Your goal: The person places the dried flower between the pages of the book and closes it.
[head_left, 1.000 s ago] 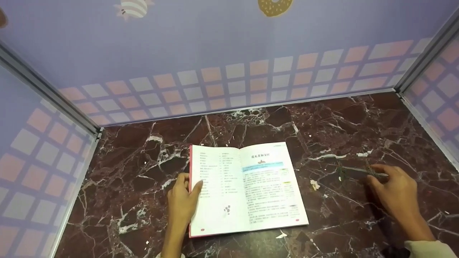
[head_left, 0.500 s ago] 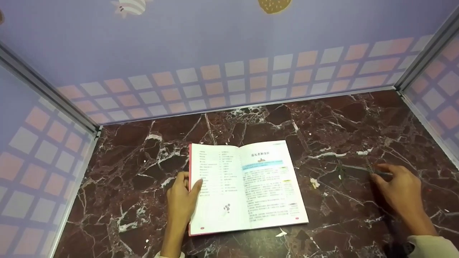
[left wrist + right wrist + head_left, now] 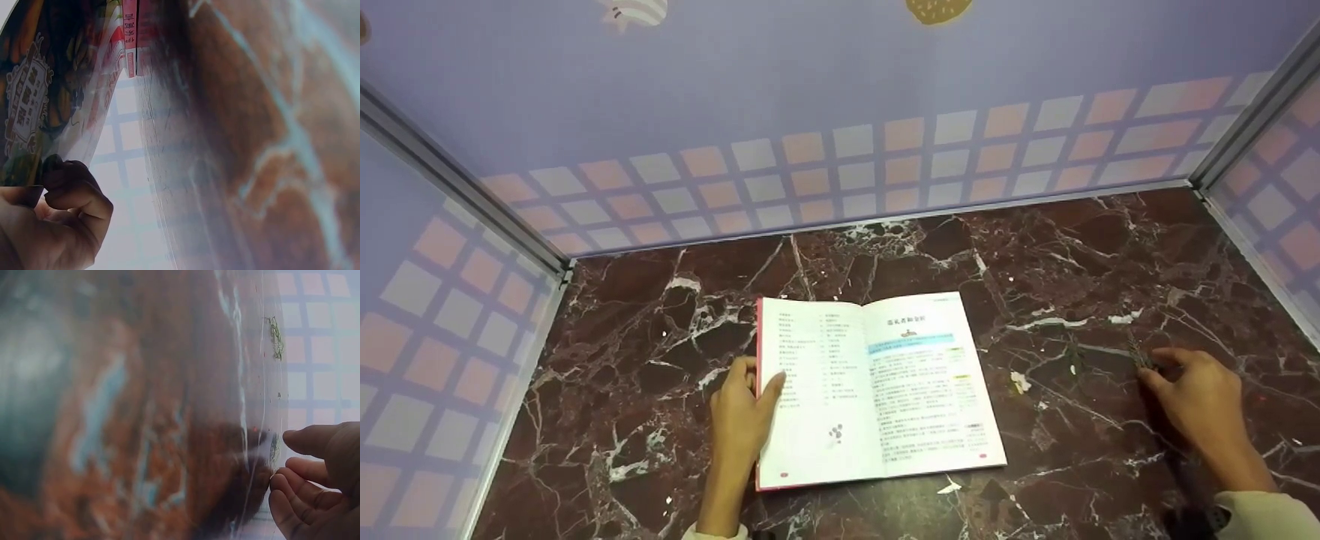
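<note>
An open book (image 3: 877, 397) with a red cover edge lies on the dark marble-patterned table. Its left edge is gripped by my left hand (image 3: 742, 409), thumb on the page. From the left wrist view, the fingers of that hand (image 3: 62, 219) curl against the lower edge of the illustrated cover (image 3: 34, 95). To the right of the book, my right hand (image 3: 1200, 390) rests low over the table beside a small green sprig (image 3: 1135, 349). The right wrist view has its thumb and fingers apart, with the sprig (image 3: 275, 447) just beyond the tips.
Another green sprig (image 3: 1072, 356) lies between the book and the right hand. A pale crumpled scrap (image 3: 1019, 382) sits near the book's right edge, and a white scrap (image 3: 949, 487) below it. Purple checked panels (image 3: 840, 172) enclose the table at the back and sides.
My right hand has drawn slightly to the right, its fingertips parting from the sprig, which stays on the table. The left hand and the book have not visibly moved.
</note>
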Tool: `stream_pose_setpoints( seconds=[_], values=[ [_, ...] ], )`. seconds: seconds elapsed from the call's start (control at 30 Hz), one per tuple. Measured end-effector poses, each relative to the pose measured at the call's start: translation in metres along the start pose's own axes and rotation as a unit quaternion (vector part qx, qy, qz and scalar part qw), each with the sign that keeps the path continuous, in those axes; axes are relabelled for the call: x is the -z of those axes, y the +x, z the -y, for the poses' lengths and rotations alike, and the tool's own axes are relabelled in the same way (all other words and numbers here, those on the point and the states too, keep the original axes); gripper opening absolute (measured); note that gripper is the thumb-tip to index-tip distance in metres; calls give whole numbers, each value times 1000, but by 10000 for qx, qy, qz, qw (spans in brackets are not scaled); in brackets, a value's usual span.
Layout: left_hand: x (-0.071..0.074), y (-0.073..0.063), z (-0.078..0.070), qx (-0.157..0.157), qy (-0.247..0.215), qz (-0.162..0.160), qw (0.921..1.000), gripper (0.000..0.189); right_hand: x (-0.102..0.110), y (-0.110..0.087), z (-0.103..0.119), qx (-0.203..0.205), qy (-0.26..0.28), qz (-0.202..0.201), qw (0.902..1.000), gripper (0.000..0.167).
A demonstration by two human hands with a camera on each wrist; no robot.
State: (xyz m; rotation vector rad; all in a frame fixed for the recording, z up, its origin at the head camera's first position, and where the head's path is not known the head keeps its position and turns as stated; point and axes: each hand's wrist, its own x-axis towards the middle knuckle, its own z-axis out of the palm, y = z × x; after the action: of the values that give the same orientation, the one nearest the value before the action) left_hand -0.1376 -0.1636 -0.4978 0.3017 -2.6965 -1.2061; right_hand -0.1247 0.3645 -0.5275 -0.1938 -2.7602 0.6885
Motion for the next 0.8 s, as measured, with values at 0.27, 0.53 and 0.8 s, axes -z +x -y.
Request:
stream_pose_setpoints(
  seconds=[0.27, 0.53, 0.8],
  values=[
    [0, 0, 0, 41, 42, 47, 10000, 31, -2, -1, 0, -54, 45, 237, 9997, 21],
    [0, 0, -1, 29, 8, 11, 10000, 30, -1, 0, 2, -102, 30, 230, 9997, 17],
    [1, 0, -1, 76, 9, 5, 10000, 29, 1, 2, 2, -101, -6, 197, 9998, 13]
  ],
)
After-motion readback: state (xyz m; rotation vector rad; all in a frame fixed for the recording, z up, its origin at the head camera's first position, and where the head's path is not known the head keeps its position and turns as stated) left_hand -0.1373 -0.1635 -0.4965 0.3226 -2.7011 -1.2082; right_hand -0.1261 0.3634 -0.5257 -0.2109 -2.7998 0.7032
